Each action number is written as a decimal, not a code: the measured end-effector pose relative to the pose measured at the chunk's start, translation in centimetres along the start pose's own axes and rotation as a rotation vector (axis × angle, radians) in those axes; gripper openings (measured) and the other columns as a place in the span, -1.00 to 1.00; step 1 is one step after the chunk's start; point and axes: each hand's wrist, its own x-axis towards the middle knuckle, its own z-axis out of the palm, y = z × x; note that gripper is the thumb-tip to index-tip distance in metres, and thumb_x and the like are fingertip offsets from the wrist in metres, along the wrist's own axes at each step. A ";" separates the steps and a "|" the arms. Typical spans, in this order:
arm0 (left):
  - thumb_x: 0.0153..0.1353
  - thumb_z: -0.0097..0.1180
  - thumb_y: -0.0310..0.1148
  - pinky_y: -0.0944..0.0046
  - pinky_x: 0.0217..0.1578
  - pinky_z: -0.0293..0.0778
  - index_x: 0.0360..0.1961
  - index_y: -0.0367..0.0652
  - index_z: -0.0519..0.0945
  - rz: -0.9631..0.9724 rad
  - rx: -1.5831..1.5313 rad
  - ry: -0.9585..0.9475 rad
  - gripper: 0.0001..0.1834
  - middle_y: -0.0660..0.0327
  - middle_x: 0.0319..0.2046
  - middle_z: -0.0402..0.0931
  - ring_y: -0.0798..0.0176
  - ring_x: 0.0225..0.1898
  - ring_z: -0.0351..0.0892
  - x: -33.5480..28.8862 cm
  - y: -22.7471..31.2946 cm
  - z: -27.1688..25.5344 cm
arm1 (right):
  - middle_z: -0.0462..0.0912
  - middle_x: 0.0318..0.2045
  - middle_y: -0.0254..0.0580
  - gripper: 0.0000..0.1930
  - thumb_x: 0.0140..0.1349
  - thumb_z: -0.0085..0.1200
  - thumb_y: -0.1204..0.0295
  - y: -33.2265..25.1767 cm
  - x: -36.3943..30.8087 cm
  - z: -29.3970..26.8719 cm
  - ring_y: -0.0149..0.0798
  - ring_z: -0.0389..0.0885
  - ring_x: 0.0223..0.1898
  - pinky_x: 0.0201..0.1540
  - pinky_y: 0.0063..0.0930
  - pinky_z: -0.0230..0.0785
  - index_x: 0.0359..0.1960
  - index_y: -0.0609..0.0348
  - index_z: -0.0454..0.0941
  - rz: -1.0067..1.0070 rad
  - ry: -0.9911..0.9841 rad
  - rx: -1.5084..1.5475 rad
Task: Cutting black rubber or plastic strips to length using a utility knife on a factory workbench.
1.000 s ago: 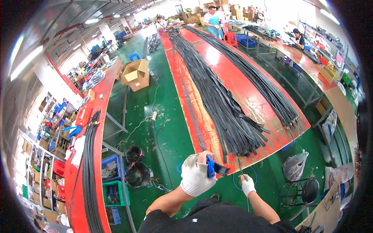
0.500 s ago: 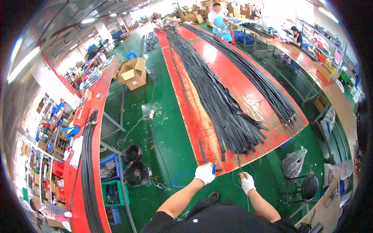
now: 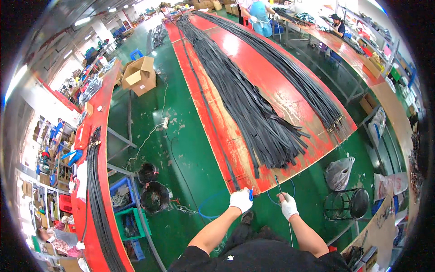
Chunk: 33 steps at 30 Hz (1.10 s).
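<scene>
My left hand (image 3: 241, 200), in a white glove, is closed around a small blue tool (image 3: 251, 195) at the near left corner of the red table (image 3: 317, 154). The near end of a single long black strip (image 3: 217, 140) reaches that hand; whether the fingers pinch it too I cannot tell. My right hand (image 3: 289, 207), gloved with bare fingertips, grips a thin rod (image 3: 277, 183) that points up toward the table's near edge. A thin pale line hangs below that fist. Beyond it lies a broad bundle of flat black strips (image 3: 263, 131).
A second black bundle (image 3: 312, 95) lies along the table's right side. A blue hose (image 3: 205, 209) loops beside my left hand. An open carton (image 3: 139, 77) and black buckets (image 3: 154, 197) stand on the green floor. At right are a stool (image 3: 359, 204) and a plastic bag (image 3: 340, 173).
The view has tilted down and shifted, so the table and floor sit higher and further left. Both hands keep nearly the same places by the table's end, with the same grips.
</scene>
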 end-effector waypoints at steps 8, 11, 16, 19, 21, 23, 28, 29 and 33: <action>0.13 0.25 -0.22 -0.08 -0.09 0.63 -0.12 -0.20 0.60 -0.029 0.028 -0.007 -0.65 -0.05 -0.22 0.74 -0.13 -0.17 0.79 0.4 -0.3 0.8 | 0.45 -0.49 -0.50 -0.76 0.60 0.03 0.27 0.6 0.1 0.0 -0.55 0.34 -0.47 -0.40 -0.57 0.19 -0.07 0.16 0.64 -0.032 0.016 -0.038; 0.15 0.23 -0.23 -0.08 -0.10 0.64 -0.11 -0.19 0.61 -0.025 0.024 -0.026 -0.66 -0.05 -0.22 0.74 -0.13 -0.18 0.79 0.8 -0.1 0.8 | 0.45 -0.49 -0.49 -0.76 0.60 0.03 0.28 0.1 -0.1 -0.2 -0.55 0.33 -0.47 -0.40 -0.56 0.19 -0.06 0.17 0.65 -0.014 0.022 -0.032; 0.15 0.24 -0.23 -0.08 -0.10 0.65 -0.14 -0.20 0.61 -0.013 0.069 0.070 -0.67 -0.06 -0.22 0.75 -0.11 -0.17 0.79 2.0 -0.2 1.2 | 0.42 -0.50 -0.51 -0.77 0.60 0.03 0.30 -4.5 0.6 0.6 -0.54 0.32 -0.47 -0.41 -0.56 0.18 -0.02 0.18 0.64 -0.055 0.004 0.040; 0.14 0.25 -0.22 -0.07 -0.09 0.66 -0.15 -0.21 0.61 -0.037 0.087 0.069 -0.67 -0.06 -0.22 0.75 -0.11 -0.16 0.79 3.3 -0.7 1.7 | 0.45 -0.46 -0.51 -0.75 0.60 0.05 0.29 -8.4 1.2 1.5 -0.55 0.33 -0.44 -0.37 -0.57 0.19 0.06 0.20 0.63 -0.035 -0.055 0.114; 0.14 0.27 -0.22 -0.06 -0.11 0.66 -0.17 -0.19 0.61 -0.026 0.082 0.069 -0.68 -0.05 -0.22 0.75 -0.11 -0.17 0.79 3.7 -0.7 2.5 | 0.47 -0.43 -0.51 -0.73 0.60 0.06 0.28 -9.2 0.7 1.0 -0.54 0.34 -0.42 -0.35 -0.56 0.21 0.08 0.21 0.63 -0.012 -0.094 0.188; 0.14 0.27 -0.23 -0.06 -0.11 0.65 -0.18 -0.19 0.61 -0.012 0.087 0.075 -0.70 -0.04 -0.22 0.74 -0.11 -0.19 0.79 3.8 -0.5 3.7 | 0.46 -0.43 -0.51 -0.74 0.61 0.05 0.28 -5.8 0.7 0.2 -0.54 0.33 -0.42 -0.36 -0.57 0.19 0.06 0.20 0.64 -0.048 0.005 0.076; 0.15 0.26 -0.26 -0.06 -0.12 0.64 -0.20 -0.18 0.60 -0.006 0.108 0.098 -0.74 -0.02 -0.25 0.72 -0.10 -0.21 0.77 3.3 -1.6 5.9 | 0.45 -0.42 -0.51 -0.79 0.60 0.06 0.35 -3.0 -1.1 0.5 -0.55 0.34 -0.40 -0.34 -0.57 0.21 0.02 0.19 0.66 0.000 0.000 0.130; 0.15 0.26 -0.26 -0.06 -0.12 0.63 -0.21 -0.17 0.59 -0.002 0.114 0.109 -0.75 -0.02 -0.26 0.71 -0.10 -0.21 0.77 3.1 -1.6 6.0 | 0.45 -0.42 -0.51 -0.80 0.59 0.06 0.35 -3.0 -0.8 0.7 -0.54 0.34 -0.40 -0.33 -0.57 0.22 0.02 0.20 0.66 -0.006 0.010 0.130; 0.13 0.23 -0.31 -0.09 -0.14 0.63 -0.23 -0.16 0.57 0.042 0.129 0.257 -0.78 -0.02 -0.29 0.70 -0.11 -0.23 0.76 4.3 -2.2 5.3 | 0.46 -0.42 -0.52 -0.79 0.60 0.06 0.36 -6.1 0.7 1.8 -0.54 0.35 -0.40 -0.33 -0.58 0.25 0.04 0.22 0.66 -0.070 0.073 0.078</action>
